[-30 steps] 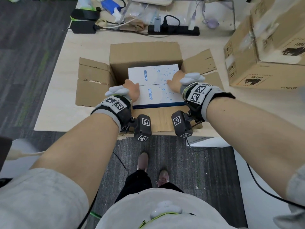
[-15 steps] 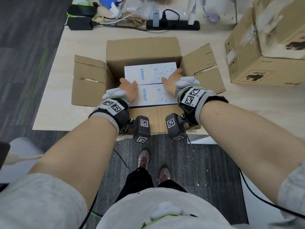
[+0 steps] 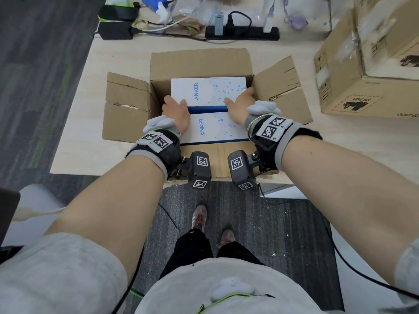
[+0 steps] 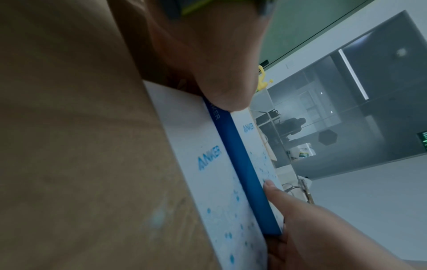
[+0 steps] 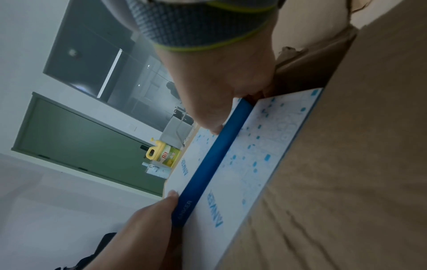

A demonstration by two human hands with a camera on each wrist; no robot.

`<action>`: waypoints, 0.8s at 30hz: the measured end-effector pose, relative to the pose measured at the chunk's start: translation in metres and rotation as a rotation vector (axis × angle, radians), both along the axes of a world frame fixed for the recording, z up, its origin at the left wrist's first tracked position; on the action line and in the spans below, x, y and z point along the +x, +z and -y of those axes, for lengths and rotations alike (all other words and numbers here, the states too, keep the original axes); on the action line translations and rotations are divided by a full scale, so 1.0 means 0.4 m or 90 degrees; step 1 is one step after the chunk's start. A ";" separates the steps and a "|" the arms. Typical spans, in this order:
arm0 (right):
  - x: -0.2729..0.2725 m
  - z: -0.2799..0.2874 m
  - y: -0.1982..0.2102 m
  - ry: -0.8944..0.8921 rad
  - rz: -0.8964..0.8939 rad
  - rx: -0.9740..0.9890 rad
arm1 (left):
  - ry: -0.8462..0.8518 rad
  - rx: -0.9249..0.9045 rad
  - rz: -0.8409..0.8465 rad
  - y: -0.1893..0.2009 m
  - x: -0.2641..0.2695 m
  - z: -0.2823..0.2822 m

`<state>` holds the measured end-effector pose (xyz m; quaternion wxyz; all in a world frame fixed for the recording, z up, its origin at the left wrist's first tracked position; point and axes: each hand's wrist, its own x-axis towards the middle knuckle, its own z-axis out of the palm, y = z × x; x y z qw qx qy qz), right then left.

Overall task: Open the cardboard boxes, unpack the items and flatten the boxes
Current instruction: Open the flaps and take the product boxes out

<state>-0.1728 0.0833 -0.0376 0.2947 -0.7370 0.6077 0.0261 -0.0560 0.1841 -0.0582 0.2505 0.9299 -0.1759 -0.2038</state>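
Note:
An open cardboard box [image 3: 199, 62] stands on the table with its flaps spread. Inside lie two white Anker boxes side by side. The far Anker box [image 3: 210, 91] is raised at its near edge, so its blue side [image 4: 245, 173] shows above the near Anker box [image 3: 215, 130]. My left hand [image 3: 175, 112] grips the far box's left end, thumb on top. My right hand [image 3: 240, 105] grips its right end the same way. In the right wrist view both thumbs lie along the blue side [image 5: 215, 160]; the fingers are hidden down inside the carton.
A taped, closed cardboard box [image 3: 374, 64] stands at the table's right. A black power strip [image 3: 242, 34], black adapters [image 3: 115, 30] and cables line the far edge. The table's near edge [image 3: 108, 173] runs just under my wrists, with carpet below.
Both hands slid forward from the seam between the two boxes onto the far one. Its near edge has risen, baring the blue side.

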 end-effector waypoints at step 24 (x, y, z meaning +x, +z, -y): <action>0.419 -0.074 0.174 -0.015 0.256 -0.093 | 0.131 -0.128 0.224 0.181 0.417 -0.018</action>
